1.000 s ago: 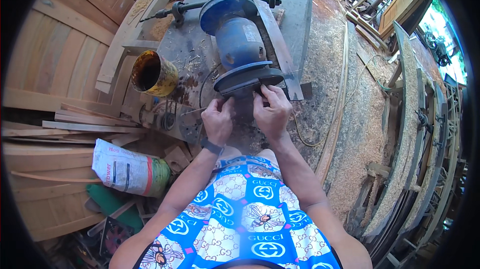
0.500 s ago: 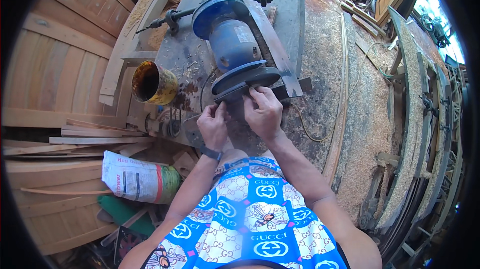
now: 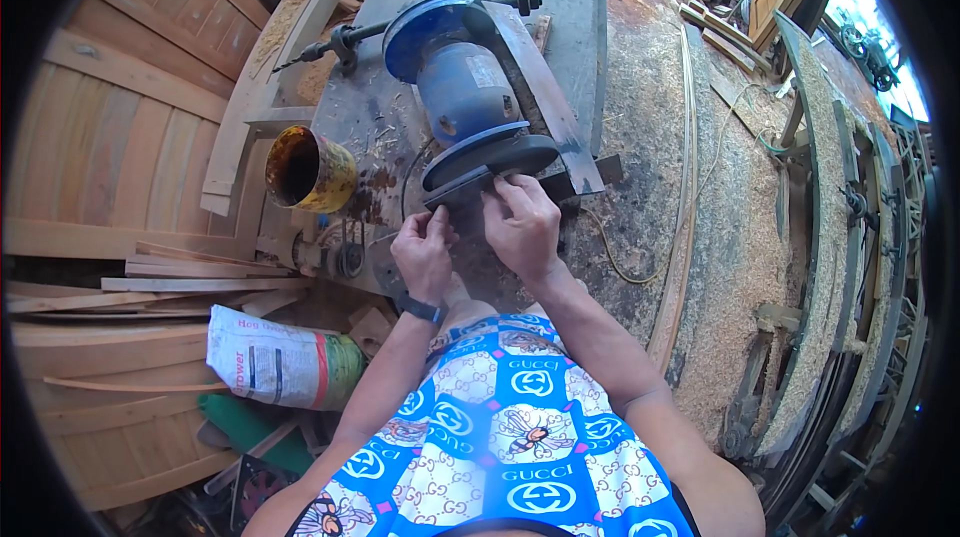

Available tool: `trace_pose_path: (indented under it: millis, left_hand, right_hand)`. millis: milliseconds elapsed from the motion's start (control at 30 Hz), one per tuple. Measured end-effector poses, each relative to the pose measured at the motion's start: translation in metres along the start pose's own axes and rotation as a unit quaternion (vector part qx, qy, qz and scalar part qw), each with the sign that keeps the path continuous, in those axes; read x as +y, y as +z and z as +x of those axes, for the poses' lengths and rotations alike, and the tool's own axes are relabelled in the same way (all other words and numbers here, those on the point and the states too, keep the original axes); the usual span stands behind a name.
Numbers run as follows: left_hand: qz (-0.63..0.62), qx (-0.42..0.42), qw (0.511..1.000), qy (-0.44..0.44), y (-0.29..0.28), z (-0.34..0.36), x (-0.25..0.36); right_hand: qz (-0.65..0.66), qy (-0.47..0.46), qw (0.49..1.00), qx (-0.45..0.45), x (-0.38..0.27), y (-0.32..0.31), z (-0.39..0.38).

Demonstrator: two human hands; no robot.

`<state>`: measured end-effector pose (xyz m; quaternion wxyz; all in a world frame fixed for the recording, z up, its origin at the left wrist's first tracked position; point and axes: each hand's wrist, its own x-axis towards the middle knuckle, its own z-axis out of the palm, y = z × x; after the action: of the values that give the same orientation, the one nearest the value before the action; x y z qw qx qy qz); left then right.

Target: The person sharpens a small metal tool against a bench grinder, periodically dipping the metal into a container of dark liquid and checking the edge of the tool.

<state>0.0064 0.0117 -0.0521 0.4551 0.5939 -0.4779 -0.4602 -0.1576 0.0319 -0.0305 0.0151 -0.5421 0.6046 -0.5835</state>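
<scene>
A blue bench grinder [image 3: 465,87] stands on the worn bench, its grey grinding wheel [image 3: 515,154] facing me. Between my two hands a flat, dark metal blade [image 3: 459,188] lies along the near side of the wheel; whether it touches the wheel I cannot tell. My left hand [image 3: 424,255] pinches the blade's left end between thumb and fingers. Close to the wheel, my right hand [image 3: 523,224] grips the right end, fingers bent. Part of the blade is hidden behind the right fingers.
Left of the grinder sits a stained yellow can [image 3: 312,173]. A wooden bar [image 3: 545,87] runs along its right side. A drill bit [image 3: 295,59] sticks out at the far left. Sawdust covers the surface [image 3: 740,267] to the right; a white sack [image 3: 270,357] lies lower left.
Both hands and the blade have shifted slightly to the left along the grinding wheel. The grip of both hands stays the same.
</scene>
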Motion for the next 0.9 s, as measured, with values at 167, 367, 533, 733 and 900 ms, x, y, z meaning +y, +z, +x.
trace_pose_path:
  millis: [167,367,533,733,900]
  left_hand:
    - [0.013,-0.003,1.000,0.006,0.010,-0.002,0.007]
    - [0.049,-0.005,0.998,0.047,0.030,-0.002,0.016]
    - [0.108,0.006,0.986,0.129,0.044,-0.007,0.035]
    - [0.125,-0.012,0.987,0.103,0.053,-0.011,0.048]
    - [0.111,-0.009,0.986,0.121,0.060,-0.010,0.045]
  right_hand:
    - [0.020,0.039,0.999,0.004,0.008,-0.006,0.002]
    - [0.012,0.088,0.996,0.028,0.018,-0.019,0.007]
    - [0.018,0.100,0.994,0.032,0.035,-0.027,0.009]
    - [0.020,0.137,0.990,0.029,0.039,-0.037,0.012]
    - [0.024,0.156,0.987,0.030,0.044,-0.040,0.014]
